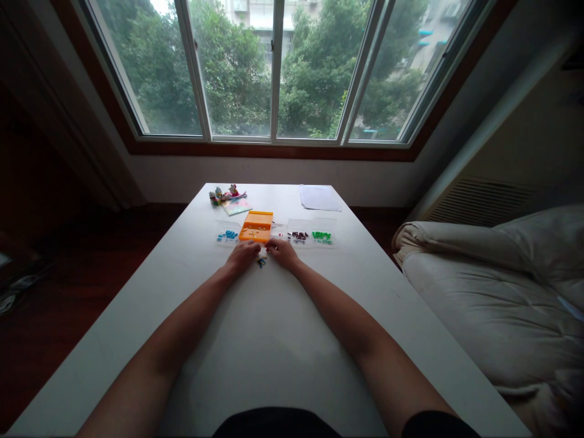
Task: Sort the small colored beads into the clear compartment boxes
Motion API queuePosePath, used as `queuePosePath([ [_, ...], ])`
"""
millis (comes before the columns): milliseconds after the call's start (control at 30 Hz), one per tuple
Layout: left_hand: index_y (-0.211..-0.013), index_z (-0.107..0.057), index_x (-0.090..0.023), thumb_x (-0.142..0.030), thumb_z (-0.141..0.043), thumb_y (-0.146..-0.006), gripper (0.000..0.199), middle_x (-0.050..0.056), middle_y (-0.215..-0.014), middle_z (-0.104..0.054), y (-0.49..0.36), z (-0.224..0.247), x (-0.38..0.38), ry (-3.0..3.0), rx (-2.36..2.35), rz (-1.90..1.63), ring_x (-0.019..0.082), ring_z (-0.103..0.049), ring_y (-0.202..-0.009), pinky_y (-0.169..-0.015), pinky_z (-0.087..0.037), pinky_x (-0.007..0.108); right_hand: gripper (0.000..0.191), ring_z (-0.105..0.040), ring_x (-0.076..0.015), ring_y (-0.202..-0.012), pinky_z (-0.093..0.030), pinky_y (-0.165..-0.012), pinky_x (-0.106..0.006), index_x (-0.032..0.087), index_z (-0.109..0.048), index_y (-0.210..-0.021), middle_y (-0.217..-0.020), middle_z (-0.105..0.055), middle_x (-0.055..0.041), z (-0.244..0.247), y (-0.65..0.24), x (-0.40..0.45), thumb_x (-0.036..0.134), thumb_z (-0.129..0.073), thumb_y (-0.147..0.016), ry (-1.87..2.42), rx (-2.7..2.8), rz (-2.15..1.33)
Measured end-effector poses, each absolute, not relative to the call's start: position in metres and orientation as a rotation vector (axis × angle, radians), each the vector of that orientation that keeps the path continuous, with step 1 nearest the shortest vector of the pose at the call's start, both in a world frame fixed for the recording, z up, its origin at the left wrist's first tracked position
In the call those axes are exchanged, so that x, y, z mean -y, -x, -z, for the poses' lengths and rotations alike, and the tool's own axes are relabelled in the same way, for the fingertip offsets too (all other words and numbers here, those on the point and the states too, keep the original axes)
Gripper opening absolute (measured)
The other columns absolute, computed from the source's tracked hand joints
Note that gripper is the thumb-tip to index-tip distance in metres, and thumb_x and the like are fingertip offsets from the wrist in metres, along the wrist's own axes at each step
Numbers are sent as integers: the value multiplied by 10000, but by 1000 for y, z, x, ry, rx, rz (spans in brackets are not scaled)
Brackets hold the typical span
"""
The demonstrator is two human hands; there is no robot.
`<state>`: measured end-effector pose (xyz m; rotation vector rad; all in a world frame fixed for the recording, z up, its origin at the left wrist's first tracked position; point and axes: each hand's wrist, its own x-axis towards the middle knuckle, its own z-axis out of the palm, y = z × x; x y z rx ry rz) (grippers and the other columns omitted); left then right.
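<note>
My left hand [245,252] rests on the white table [274,340] at the near edge of an orange box [261,218], fingers curled together. Close beside it on the right, my right hand [281,252] has its fingertips pinched. Whatever either hand holds is too small to make out. Just below the gap between the hands lies a little cluster of small blue and yellowish pieces [261,262]. The orange box stands with its lid raised, and a few small yellowish pieces lie inside.
Clear trays hold small blue pieces [227,235], dark brown pieces [298,236] and green pieces [322,235]. Small colourful figures [219,196] and a pastel booklet [238,206] sit at the back left, white paper sheets [318,198] at the back right. A padded sofa [483,292] stands right of the table.
</note>
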<state>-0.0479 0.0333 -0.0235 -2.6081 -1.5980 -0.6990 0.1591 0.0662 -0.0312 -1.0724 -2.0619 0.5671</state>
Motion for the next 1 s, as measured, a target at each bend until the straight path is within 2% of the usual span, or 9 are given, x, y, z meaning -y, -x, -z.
queuePosePath([
  [433,-906,-676,-194,-236,-521,-923,162,55,-914,-696,60,8,-56,2366,1761,1363,173,-619,-822,-760,-472,277,197,-639,-156,-783,-485,-785,-258,218,-763,-933,-878,-749,-16,33,-159,-65,133,-619,-829,1084,2078,-527],
  [600,-925,-692,-194,-196,-555,-862,151,53,-894,-701,62,0,-90,2284,1877,1304,180,-616,-813,-766,-476,284,187,-639,-151,-786,-482,-770,-248,216,-761,-927,-883,-748,-13,35,-161,-66,139,-616,-836,1065,2062,-553],
  [800,-921,-691,-198,-177,-552,-854,155,67,-904,-689,55,2,-102,2295,1871,1171,196,-611,-813,-769,-472,304,220,-652,-147,-774,-485,-752,-238,220,-754,-930,-825,-745,4,34,-162,-67,113,-579,-851,1054,2040,-614],
  [1000,-982,-695,-200,-163,-539,-884,188,95,-1025,-679,48,13,-81,2344,1797,1138,241,-613,-967,-896,-482,362,192,-615,-153,-781,-471,-765,-248,217,-755,-916,-845,-721,-10,29,-163,-64,111,-622,-826,1013,2131,-547],
])
